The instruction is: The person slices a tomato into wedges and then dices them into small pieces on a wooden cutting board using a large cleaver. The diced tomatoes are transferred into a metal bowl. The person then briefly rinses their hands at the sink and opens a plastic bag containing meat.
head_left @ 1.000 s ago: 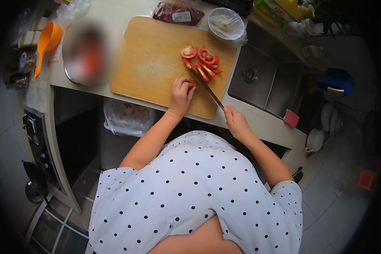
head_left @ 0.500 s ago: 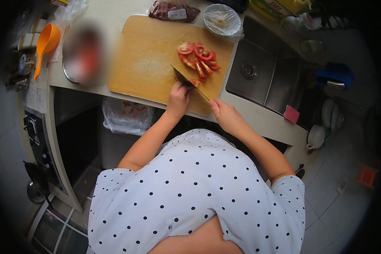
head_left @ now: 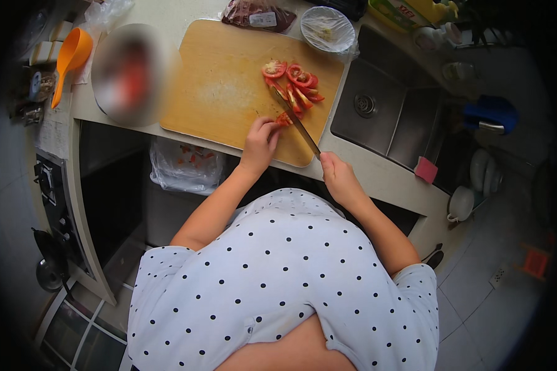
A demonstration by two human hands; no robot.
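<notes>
My right hand [head_left: 341, 178] is closed round the handle of a kitchen knife [head_left: 302, 128], whose blade slants up and to the left over the wooden cutting board [head_left: 207, 80]. Close to the left side of the blade, my left hand [head_left: 260, 143] holds a small red tomato piece [head_left: 284, 119] at its fingertips. Beyond the blade, several cut tomato wedges [head_left: 299, 76] lie in a loose pile on the right half of the board. The knife handle is mostly hidden by my fingers.
Right of the board is a steel sink [head_left: 390, 93] with a pink sponge [head_left: 425, 168] on its near edge. A film-covered bowl [head_left: 327, 29] and packaged meat [head_left: 258, 15] stand behind. Left are a blurred bowl and an orange ladle [head_left: 72, 52]; below hangs a lined bin [head_left: 185, 170].
My right hand has drawn back to the right with the knife, and the blade now stands away from my left fingers. The tomato piece at my left fingertips shows more plainly.
</notes>
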